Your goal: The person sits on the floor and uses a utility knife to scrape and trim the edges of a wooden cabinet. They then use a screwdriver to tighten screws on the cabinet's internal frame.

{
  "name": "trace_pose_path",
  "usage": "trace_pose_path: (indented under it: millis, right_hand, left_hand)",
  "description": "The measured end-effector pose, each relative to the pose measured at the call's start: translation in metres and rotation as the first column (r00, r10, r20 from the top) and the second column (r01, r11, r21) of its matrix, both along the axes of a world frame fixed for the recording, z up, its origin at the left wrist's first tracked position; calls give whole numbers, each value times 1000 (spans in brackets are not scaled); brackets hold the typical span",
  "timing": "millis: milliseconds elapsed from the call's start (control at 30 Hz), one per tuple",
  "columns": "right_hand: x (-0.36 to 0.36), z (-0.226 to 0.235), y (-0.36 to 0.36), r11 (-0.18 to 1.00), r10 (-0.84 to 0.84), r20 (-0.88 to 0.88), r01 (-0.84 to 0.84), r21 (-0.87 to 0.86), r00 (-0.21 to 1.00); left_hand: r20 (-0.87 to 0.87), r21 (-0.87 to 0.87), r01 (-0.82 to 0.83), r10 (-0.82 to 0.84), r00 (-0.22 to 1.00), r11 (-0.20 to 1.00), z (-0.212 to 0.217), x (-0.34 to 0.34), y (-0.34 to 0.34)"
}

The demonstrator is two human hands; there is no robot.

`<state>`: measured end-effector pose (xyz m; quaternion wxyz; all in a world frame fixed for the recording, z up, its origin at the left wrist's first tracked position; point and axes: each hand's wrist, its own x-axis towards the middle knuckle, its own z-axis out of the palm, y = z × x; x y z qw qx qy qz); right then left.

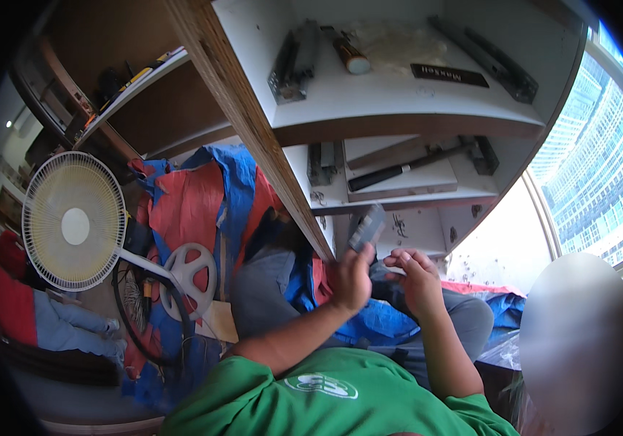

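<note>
In front of the lowest cabinet opening, my left hand (355, 282) is closed on a grey flat rectangular piece (367, 227), tilted up toward the shelves. Its exact kind is not clear. Beside it, my right hand (417, 282) has thumb and fingers pinched together; anything between them is too small to make out. The white cabinet (407, 125) rises just beyond both hands. On its middle shelf lies a long tool with a black handle (380, 178), over a pale board (438, 182). Metal drawer slides (293, 69) stand on the upper shelf.
A dark-bodied cylinder (351, 57) and a dark flat strip (448, 74) lie on the upper shelf. At left stands a white fan (75, 225), with a person in red (6, 305) beyond. Blue and red sheeting (188, 200) spreads around me. A window (595, 160) is at right.
</note>
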<state>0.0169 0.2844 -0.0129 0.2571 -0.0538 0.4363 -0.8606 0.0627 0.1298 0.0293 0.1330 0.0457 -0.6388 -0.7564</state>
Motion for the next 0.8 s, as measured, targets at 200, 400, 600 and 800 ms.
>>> trace_pose_path:
  millis: [200, 400, 600, 800]
  right_hand:
    - [-3, -96, 30, 723, 147, -64, -64, 688, 987]
    - [-1, -134, 34, 538, 425, -225, -44, 842, 877]
    - [-1, -130, 35, 454, 453, -188, -43, 890, 872]
    - [-2, -136, 34, 439, 470, -176, -56, 897, 865]
  left_hand:
    - [-173, 613, -51, 196, 965, 788, 89, -12, -44]
    - [-162, 649, -13, 156, 974, 760, 139, -24, -56]
    - [-213, 614, 38, 119, 970, 788, 147, -29, -64]
    - [-249, 603, 34, 147, 957, 797, 147, -31, -69]
